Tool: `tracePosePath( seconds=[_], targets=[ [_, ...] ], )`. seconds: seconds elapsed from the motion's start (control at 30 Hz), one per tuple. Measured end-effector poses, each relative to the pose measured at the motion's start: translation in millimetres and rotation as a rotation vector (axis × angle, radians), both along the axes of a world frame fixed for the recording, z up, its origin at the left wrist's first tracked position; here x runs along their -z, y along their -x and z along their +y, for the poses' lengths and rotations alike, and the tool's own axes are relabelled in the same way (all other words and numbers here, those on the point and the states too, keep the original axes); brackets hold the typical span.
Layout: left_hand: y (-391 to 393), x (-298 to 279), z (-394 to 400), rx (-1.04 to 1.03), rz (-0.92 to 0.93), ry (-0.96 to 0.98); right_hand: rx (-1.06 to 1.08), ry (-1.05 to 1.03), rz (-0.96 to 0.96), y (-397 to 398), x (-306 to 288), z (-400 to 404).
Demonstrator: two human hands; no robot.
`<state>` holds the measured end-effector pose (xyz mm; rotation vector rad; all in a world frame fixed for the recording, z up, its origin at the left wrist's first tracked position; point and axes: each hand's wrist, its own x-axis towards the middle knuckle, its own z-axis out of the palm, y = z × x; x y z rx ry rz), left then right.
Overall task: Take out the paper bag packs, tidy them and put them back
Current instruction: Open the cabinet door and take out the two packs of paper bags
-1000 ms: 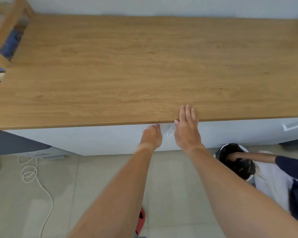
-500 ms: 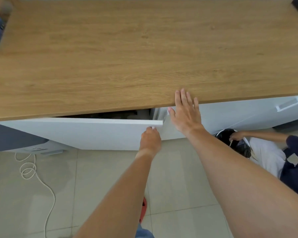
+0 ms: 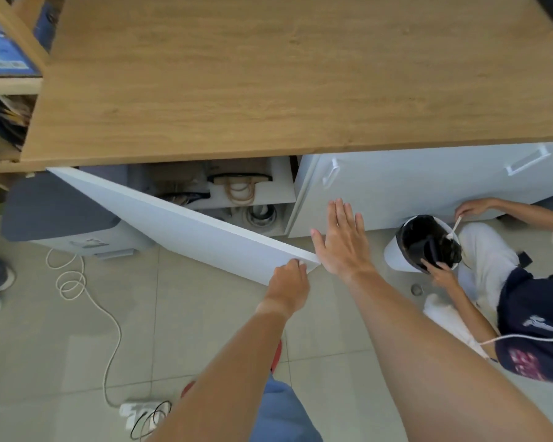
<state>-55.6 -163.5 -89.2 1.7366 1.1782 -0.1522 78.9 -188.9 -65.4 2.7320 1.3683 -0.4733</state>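
A white cabinet door (image 3: 186, 218) under the wooden counter (image 3: 268, 74) stands swung wide. My left hand (image 3: 289, 282) grips its free corner. My right hand (image 3: 342, 240) hovers flat with fingers spread, just right of that corner, in front of the closed neighbouring door (image 3: 396, 189). Inside, brown paper bag packs (image 3: 237, 172) with rope handles lie on the upper shelf (image 3: 278, 186). More bags (image 3: 179, 183) sit to their left, partly hidden by the door. Metal bowls (image 3: 259, 215) show on the lower shelf.
A person sits on the floor at the right, hands in a white bin (image 3: 425, 244) with a black liner. A grey printer (image 3: 61, 215) stands left of the cabinet. A white cable (image 3: 87, 301) runs to a power strip (image 3: 141, 409). A wooden shelf (image 3: 10, 59) is at the left.
My left hand has pulled the door from shut to wide open, baring the shelves and bags. My right hand came off the counter edge and moved down. The view has tilted lower.
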Motion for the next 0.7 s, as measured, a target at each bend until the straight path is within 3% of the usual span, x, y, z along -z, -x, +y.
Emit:
tracePosePath(
  seconds=[0.2, 0.37, 0.5, 0.7],
  targets=[
    [90.8, -0.7, -30.5, -0.127, -0.065, 0.095, 0.043, -0.029, 0.021, 66.5, 3.0, -32.4],
    [156.3, -19.0, -29.5, -0.589, -0.056, 0.189, 0.004, -0.023, 0.055, 134.4, 8.2, -39.6],
    [191.3, -28.0, -5.6, -0.562, -0.033, 0.07, -0.049, -0.029, 0.111, 189.8, 12.8, -29.5],
    [234.8, -28.0, 6.2, -0.664, -0.016, 0.051, -0.128, -0.051, 0.139, 245.1, 9.4, -12.1]
  ],
)
